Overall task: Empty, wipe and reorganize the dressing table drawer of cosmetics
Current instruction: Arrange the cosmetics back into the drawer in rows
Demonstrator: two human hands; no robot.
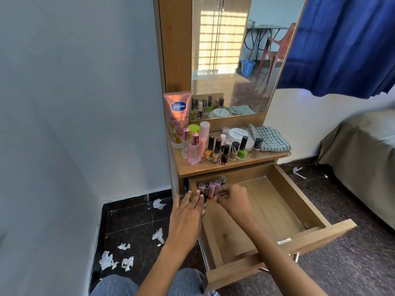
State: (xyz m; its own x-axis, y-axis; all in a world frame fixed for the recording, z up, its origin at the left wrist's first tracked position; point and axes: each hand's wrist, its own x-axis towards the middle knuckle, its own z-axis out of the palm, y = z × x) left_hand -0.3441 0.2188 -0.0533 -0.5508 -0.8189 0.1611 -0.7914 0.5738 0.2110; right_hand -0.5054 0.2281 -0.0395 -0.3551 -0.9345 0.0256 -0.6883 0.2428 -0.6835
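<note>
**Drawer restocking: lipsticks going in at back-left corner**

Drawer [277, 201] is standing pulled open under the desk [213, 165]. Left hand [188, 216] is lying flat-fingered against the lipsticks [210, 185]; right hand [232, 199] is pinching one, exact grip blurred. Risk: the upright tubes are likely toppling domino-style if nudged. Nail polish bottles [230, 149], Vaseline tube [177, 118] and checked cloth [271, 138] are waiting on the desk. Crumpled tissues [128, 261] are littering the dark floor.
</note>
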